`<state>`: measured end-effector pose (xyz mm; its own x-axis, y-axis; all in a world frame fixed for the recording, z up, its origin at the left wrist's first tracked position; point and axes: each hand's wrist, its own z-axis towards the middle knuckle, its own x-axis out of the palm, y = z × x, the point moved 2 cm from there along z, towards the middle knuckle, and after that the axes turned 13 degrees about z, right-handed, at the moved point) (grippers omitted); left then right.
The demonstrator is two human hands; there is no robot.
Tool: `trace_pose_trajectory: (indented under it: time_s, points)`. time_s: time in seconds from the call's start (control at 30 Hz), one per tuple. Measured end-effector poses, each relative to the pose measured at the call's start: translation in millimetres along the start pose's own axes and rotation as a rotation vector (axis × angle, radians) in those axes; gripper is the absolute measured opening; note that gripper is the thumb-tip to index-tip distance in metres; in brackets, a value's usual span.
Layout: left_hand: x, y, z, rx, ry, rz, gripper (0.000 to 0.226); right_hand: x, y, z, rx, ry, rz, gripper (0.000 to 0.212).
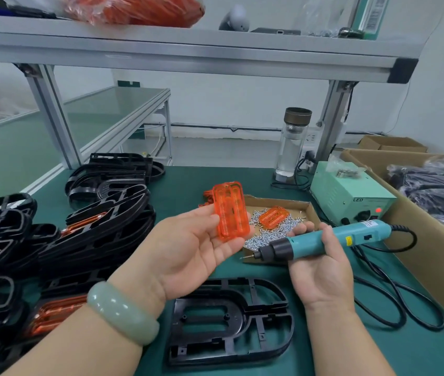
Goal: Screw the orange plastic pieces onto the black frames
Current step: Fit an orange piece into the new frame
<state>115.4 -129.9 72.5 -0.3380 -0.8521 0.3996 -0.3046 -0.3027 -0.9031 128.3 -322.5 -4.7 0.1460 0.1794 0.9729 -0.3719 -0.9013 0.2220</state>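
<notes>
My left hand (188,248) is palm up and holds an orange plastic piece (231,211) between thumb and fingertips, above the green mat. My right hand (321,270) grips a teal electric screwdriver (324,240), its bit pointing left toward the left hand. One black frame (229,321) lies flat on the mat below both hands, with nothing on it. A shallow cardboard tray (307,210) behind the hands contains several small silver screws (267,236) and another orange piece (273,216).
Stacks of black frames (79,229), some with orange pieces fitted, fill the left side. A green power box (351,191), a glass bottle (294,147) and a black cable (394,302) sit right; a large cardboard box (427,240) borders the right edge. A shelf runs overhead.
</notes>
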Motion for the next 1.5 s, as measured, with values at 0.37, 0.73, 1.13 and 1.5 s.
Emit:
trace_pose_trajectory:
  time_s: [0.37,0.73,1.13,1.5]
  points:
    - [-4,12,-9,-0.054,-0.044,0.129,0.027,-1,0,1,0.009,-0.009,0.012,0.005]
    - [-8,16,-19,-0.065,-0.082,0.265,0.02,0,1,1,0.012,-0.015,0.015,0.007]
    - [-25,3,-24,0.024,-0.292,1.099,0.024,1,1,-1,0.025,-0.018,0.042,0.007]
    - [-21,13,-28,0.1,-0.158,1.947,0.015,0,1,0,0.025,-0.029,0.013,0.008]
